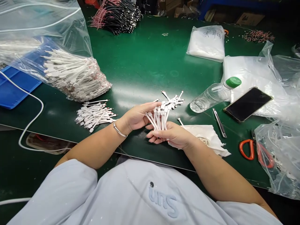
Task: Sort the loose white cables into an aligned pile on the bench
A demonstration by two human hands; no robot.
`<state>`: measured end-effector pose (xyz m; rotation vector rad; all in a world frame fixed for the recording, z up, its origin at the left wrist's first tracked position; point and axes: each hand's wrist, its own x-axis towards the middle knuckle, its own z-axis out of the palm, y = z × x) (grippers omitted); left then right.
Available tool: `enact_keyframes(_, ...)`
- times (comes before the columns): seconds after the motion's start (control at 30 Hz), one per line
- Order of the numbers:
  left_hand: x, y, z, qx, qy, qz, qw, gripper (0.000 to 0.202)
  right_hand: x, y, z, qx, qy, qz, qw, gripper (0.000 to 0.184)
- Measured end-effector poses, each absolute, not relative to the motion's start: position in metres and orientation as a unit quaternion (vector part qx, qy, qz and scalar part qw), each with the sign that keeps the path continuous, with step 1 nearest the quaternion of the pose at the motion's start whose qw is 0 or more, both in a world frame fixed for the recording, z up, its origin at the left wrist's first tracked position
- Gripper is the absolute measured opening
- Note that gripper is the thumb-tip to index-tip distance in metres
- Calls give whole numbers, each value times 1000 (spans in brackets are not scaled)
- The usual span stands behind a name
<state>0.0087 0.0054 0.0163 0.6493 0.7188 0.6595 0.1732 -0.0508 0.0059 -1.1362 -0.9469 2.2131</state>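
Observation:
Over the table's front edge, my right hand [174, 134] grips a bundle of short white cables [159, 120] by their lower ends, thumb across the front. The flat white connectors point up and away from me. My left hand [138, 116], with a metal bangle on its wrist, curves round the left and top of the same bundle; part of its fingers is hidden behind the cables. Just beyond lies a small loose heap of similar white cables [174, 101]. A larger heap [95, 116] rests left of my left hand. A white cloth [208, 134] lies beside my right wrist.
Left stands a clear bag full of white cables [72, 73] by a blue tray [16, 86]. To the right are a water bottle [208, 97], a cutter knife [219, 122], a phone [248, 104], orange-handled scissors [247, 150] and plastic bags [253, 70]. Black cables [119, 15] lie behind.

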Motion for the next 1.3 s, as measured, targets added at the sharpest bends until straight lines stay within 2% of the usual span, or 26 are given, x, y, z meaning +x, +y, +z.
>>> enact_keyframes(0.13,9,4,15,316,361,349,805,15,171,-50,3,-429,-356,793,244,26)
enact_keyframes(0.27,9,6,16,286,397,379,785,16,169,-49,0,-438,-348,781,278,24)
enact_keyframes(0.43,10,9,18,266,419,388,777,23,167,-48,-2,-453,-319,779,293,14)
enact_keyframes(0.63,12,9,21,231,419,405,779,25,167,-46,-1,-454,-294,790,291,21)
enact_keyframes(0.83,12,11,20,231,399,402,791,28,170,-46,-2,-441,-311,790,290,15)
enact_keyframes(0.93,11,11,20,223,399,396,796,29,170,-46,-4,-439,-326,786,287,18)
enact_keyframes(1.13,10,9,20,255,370,364,816,12,171,-46,-5,-433,-357,784,266,26)
enact_keyframes(1.3,6,8,14,295,335,298,844,28,172,-48,-1,-408,-391,792,233,36)
